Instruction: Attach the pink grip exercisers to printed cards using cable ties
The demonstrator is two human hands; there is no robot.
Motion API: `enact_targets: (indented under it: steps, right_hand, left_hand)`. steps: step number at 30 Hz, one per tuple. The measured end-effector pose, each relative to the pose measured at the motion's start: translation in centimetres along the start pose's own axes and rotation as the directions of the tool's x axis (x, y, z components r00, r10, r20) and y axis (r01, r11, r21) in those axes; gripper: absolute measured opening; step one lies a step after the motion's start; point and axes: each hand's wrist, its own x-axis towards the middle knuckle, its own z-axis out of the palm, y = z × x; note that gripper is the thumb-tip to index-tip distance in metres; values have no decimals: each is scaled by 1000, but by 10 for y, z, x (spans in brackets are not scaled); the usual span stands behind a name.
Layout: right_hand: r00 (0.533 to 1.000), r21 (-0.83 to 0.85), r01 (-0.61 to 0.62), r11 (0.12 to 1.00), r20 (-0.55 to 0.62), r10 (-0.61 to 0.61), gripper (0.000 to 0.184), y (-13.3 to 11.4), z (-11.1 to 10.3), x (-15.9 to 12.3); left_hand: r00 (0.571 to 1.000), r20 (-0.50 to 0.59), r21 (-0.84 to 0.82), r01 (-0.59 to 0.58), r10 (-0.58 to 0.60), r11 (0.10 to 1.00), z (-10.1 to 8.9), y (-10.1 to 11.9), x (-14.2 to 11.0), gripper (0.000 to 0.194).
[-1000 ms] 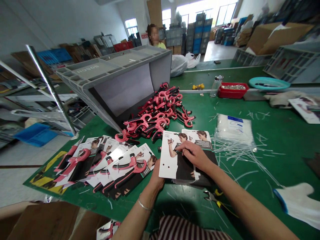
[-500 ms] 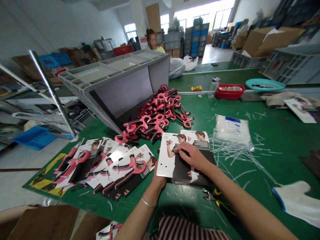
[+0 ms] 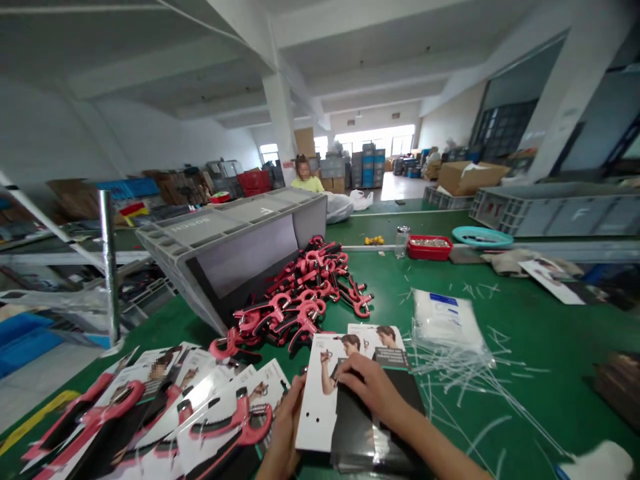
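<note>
A white-and-black printed backing card stands slightly tilted in front of me, with two small holes near its lower left. My left hand grips its left edge, the fingers partly behind it. Across the card's face lies my right hand, fingers bent and pressed against it, the thumb hidden. Beneath is a stack of similar cards. A small dark piece shows by my left fingertips; I cannot tell what it is. To the left lie several carded pink-and-black hand grips. Beyond my hands is a heap of loose hand grips.
A grey crate lies on its side behind the heap. Right of the cards are a bag of zip ties and loose white ties. Farther back stand a glass jar, a red tray and a turquoise plate. A person is beyond.
The view has tipped upward, so the table sits lower in the picture. Both hands keep to the same card; the right fingers are drawn closer together on its face.
</note>
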Motion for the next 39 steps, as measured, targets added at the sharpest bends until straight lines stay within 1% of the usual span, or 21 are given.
enact_targets:
  steps: [2, 4, 5, 7, 9, 10, 12, 13, 14, 16, 18, 20, 22, 25, 28, 30, 31, 33, 35, 37, 39]
  right_hand:
    - [999, 49, -32, 998, -20, 33, 8, -6, -3, 0]
    - [997, 75, -38, 996, -65, 43, 9, -13, -9, -2]
    - [994, 70, -34, 997, -105, 42, 9, -16, -14, -5]
    - [975, 19, -35, 999, -218, 38, 14, -19, -27, -18]
    - [945, -69, -65, 995, -323, 40, 24, -13, -46, -44]
    - [932, -117, -94, 989, -359, 46, 26, -6, -58, -61]
    - [919, -226, -172, 959, -387, 74, 17, 17, -86, -100]
    - [910, -280, -224, 933, -402, 98, 15, 31, -102, -120]
    - [891, -323, -299, 898, -430, 142, 14, 45, -119, -140]
    - [825, -374, -468, 801, -511, 243, 15, 72, -153, -171]
    - [749, -396, -609, 688, -572, 334, 18, 91, -183, -188]
    - [711, -397, -665, 632, -595, 375, 17, 104, -205, -188]
    - [693, -386, -689, 613, -600, 401, 15, 113, -218, -176]
    - [656, -346, -727, 593, -605, 452, 15, 122, -226, -153]
    - [638, -282, -738, 613, -589, 496, 18, 123, -235, -144]
    - [634, -220, -731, 646, -570, 523, 19, 116, -242, -144]
    - [632, -183, -726, 663, -558, 538, 23, 110, -245, -145]
    - [635, -118, -711, 693, -530, 562, 34, 94, -246, -144]
    - [652, -32, -676, 736, -492, 578, 40, 75, -242, -138]
    - [681, 117, -611, 783, -427, 595, 40, 57, -231, -127]
    - [719, 275, -539, 796, -341, 605, 37, 41, -217, -114]
  left_hand:
    - [999, 41, 22, 25, -26, 999, -2, -3, -2, 71]
    - [996, 71, 62, 52, -56, 997, 2, -4, -1, 81]
    - [995, 74, 83, 58, -65, 995, 5, -2, 1, 84]
    - [993, 96, 114, 61, -72, 992, 14, 4, 8, 84]
    - [985, 148, 190, 60, -89, 980, 22, 12, 17, 80]
    - [982, 167, 255, 47, -92, 966, 25, 15, 23, 77]
    - [979, 184, 413, 2, -85, 911, 30, 18, 36, 72]
    - [980, 187, 483, -25, -75, 875, 31, 17, 43, 69]
    - [980, 189, 536, -45, -67, 843, 32, 14, 48, 68]
    - [978, 194, 576, -52, -75, 816, 34, 6, 57, 66]
    - [978, 193, 554, -42, -79, 831, 36, -2, 61, 67]
    - [978, 189, 530, -27, -87, 847, 38, -5, 63, 68]
    - [979, 183, 529, -18, -94, 848, 40, -4, 61, 69]
    - [982, 149, 501, 26, -115, 865, 38, 3, 47, 68]
    - [977, 129, 377, 112, -172, 919, 27, 4, 23, 57]
    - [973, 107, 308, 163, -204, 937, 19, 1, 8, 50]
    - [977, 78, 280, 170, -199, 945, 16, -1, 4, 48]
    - [988, -3, 229, 148, -151, 962, 14, -2, 0, 48]
    - [995, -55, 206, 90, -81, 974, 17, 4, 3, 50]
    - [999, -25, 237, 51, -47, 970, 22, 18, 10, 51]
    - [997, 64, 307, 26, -48, 951, 26, 34, 17, 49]
